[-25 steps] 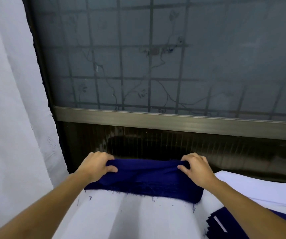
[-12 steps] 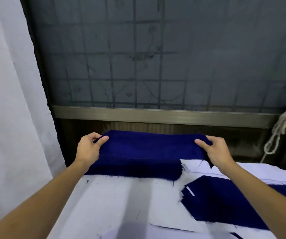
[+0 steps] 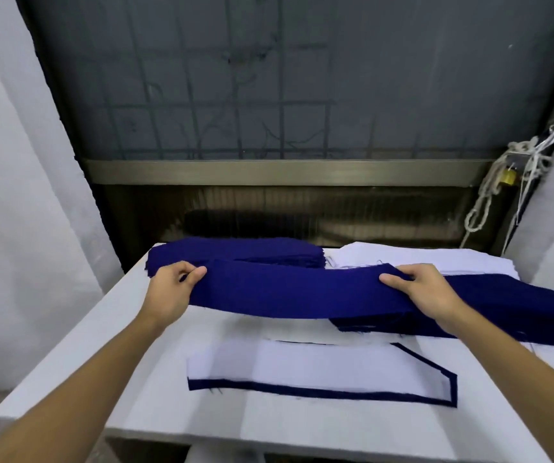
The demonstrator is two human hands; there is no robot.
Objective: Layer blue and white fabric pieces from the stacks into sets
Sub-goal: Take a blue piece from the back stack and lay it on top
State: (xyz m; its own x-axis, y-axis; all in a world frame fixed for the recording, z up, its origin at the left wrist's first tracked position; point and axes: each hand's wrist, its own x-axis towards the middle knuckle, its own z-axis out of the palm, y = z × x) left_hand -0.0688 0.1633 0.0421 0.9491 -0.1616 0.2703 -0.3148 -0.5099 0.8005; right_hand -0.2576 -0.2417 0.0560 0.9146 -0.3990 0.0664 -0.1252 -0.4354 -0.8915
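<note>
A long dark blue fabric piece (image 3: 289, 292) hangs above the white table (image 3: 128, 355), stretched between my hands. My left hand (image 3: 172, 289) pinches its left end and my right hand (image 3: 426, 290) grips its right end. Behind it at the far left lies a stack of blue pieces (image 3: 242, 252). At the far right sits a white stack (image 3: 436, 259), with another blue stack (image 3: 516, 312) in front of it. Near me lies a layered set (image 3: 319, 372), a white piece on top with a blue edge showing under it.
A dark window with a metal grille (image 3: 269, 95) and a metal sill rises right behind the table. White cloth hangs at both sides. Knotted cords and a brass padlock (image 3: 508, 177) hang at the right. The table's front edge (image 3: 269, 444) is close to me.
Both hands have lifted the blue piece off the far-left stack and carried it toward me, over the table. The view has tilted down, bringing the layered set into sight.
</note>
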